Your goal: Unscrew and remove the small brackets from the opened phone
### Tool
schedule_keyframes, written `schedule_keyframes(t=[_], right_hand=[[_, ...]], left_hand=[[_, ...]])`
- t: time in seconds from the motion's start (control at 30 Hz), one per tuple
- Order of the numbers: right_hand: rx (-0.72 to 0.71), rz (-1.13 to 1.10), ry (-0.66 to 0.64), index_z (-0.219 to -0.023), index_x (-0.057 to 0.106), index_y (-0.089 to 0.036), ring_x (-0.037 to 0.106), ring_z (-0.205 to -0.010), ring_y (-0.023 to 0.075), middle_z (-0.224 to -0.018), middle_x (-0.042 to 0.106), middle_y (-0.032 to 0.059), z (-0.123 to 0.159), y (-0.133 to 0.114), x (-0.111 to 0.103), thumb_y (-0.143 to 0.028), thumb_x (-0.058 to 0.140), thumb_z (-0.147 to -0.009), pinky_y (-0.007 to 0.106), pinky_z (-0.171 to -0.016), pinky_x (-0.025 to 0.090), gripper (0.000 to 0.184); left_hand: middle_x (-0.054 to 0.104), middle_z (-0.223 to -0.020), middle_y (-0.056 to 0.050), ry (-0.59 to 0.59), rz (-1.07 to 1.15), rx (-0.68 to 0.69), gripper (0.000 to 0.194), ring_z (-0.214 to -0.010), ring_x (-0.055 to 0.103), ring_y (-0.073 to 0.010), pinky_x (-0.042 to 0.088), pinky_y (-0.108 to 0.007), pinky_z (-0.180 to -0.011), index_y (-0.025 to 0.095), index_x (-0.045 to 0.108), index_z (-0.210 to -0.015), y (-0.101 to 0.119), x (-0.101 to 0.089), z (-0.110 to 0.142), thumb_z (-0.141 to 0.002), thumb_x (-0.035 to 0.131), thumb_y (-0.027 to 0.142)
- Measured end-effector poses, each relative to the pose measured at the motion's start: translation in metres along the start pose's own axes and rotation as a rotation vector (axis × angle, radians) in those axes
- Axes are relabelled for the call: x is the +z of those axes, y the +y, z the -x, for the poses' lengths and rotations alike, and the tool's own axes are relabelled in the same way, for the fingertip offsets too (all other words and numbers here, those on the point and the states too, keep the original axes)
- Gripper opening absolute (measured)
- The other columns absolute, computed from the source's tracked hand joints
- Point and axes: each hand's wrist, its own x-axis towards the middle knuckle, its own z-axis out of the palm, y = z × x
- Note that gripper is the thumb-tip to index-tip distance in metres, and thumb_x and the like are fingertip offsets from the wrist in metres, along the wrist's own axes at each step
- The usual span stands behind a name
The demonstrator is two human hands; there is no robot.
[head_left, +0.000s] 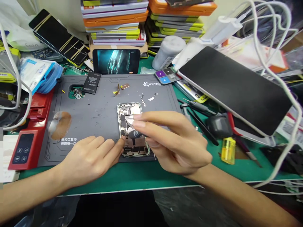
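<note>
An opened phone (139, 151) with bare inner parts lies on the grey work mat (94, 113). At its left edge my left hand (93, 156) rests with curled fingers, the index fingertip pressed against the phone. Above the phone's right side is my right hand (175, 138), closed around a dark tool with a rounded end (135, 133). A slim part of this tool points into the phone; its exact kind is partly hidden by the fingers. Small metal plates (143, 101) and copper-coloured flex pieces (125, 86) lie beyond the phone. A black battery (92, 83) sits farther left.
A phone with a lit screen (115, 61) stands at the back before stacked boxes (115, 25). To the left is a red device (23, 149). On the right lie a large dark tablet (234, 88), a yellow lighter (228, 150), several hand tools and a white cable (272, 69).
</note>
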Motion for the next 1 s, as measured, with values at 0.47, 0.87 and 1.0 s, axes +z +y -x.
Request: schedule_keyframes(t=[0.47,0.87,1.0], right_hand=[[0.067,-0.059,-0.029,-0.159,0.060,-0.032,0.080,-0.105,0.0203,-0.119,0.082,0.0044,0.0007,0.0029,0.0005,0.001,0.062,-0.099,0.034,-0.084,0.071,0.068],[0.053,-0.040,-0.047,-0.163,0.053,-0.028,0.079,-0.112,0.0213,-0.125,0.082,0.0084,-0.0024,0.0052,0.0049,-0.006,0.068,-0.101,0.034,-0.089,0.073,0.067],[0.018,-0.022,-0.068,-0.165,0.049,-0.025,0.080,-0.108,0.0214,-0.131,0.082,0.0098,-0.0023,0.0065,0.0076,-0.005,0.068,-0.100,0.035,-0.086,0.073,0.071]], left_hand=[[0.066,-0.072,0.003,-0.005,0.062,-0.021,0.023,-0.061,0.064,-0.0173,0.048,-0.036,-0.053,0.006,0.070,-0.126,-0.0016,0.0039,0.0022,-0.112,0.058,0.020],[0.062,-0.069,0.004,0.008,-0.037,0.019,0.022,-0.058,0.058,-0.0173,0.042,-0.038,-0.052,0.007,0.073,-0.123,0.0009,0.0013,0.0023,-0.109,0.064,0.021],[0.062,-0.069,0.004,0.020,-0.073,0.020,0.022,-0.058,0.057,-0.0170,0.042,-0.038,-0.051,0.006,0.074,-0.122,0.0020,0.0005,0.0024,-0.108,0.067,0.022]])
